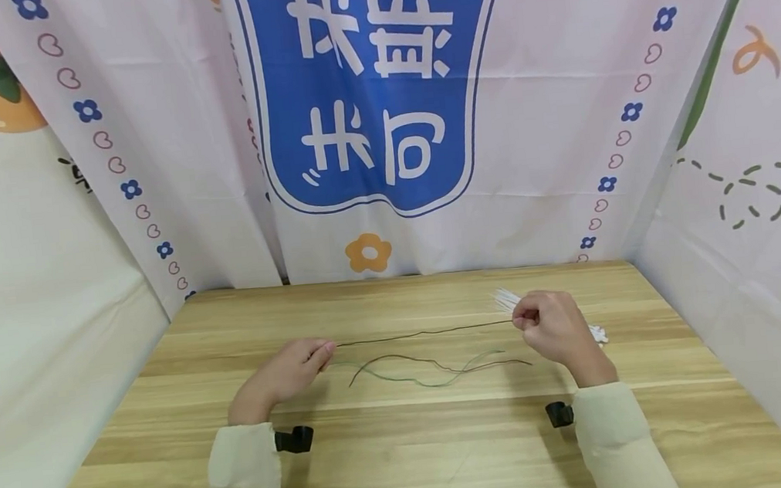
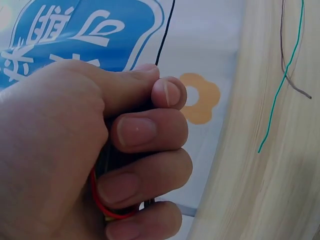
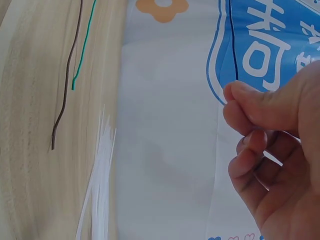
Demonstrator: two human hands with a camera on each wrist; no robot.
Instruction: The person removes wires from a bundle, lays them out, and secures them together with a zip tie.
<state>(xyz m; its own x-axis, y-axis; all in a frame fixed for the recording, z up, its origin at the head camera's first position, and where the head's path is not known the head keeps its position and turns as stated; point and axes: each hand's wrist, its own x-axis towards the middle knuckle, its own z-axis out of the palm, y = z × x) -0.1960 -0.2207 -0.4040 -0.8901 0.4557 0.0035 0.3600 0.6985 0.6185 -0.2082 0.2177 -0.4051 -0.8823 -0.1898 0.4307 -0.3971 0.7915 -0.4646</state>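
Observation:
A thin black wire stretches nearly straight between my two hands, above the table. My left hand pinches its left end between thumb and forefinger. In the left wrist view the other fingers curl over a bundle with a red strand, mostly hidden in the palm. My right hand pinches the wire's right end between thumb and forefinger, its other fingers loosely bent. On the table below, nearer me, lie a green wire and a brown wire, crossing each other.
Thin white strips, perhaps cable ties, lie beyond my right hand. Small white pieces sit to its right. The wooden table ends at a printed curtain at the back, with more cloth at both sides.

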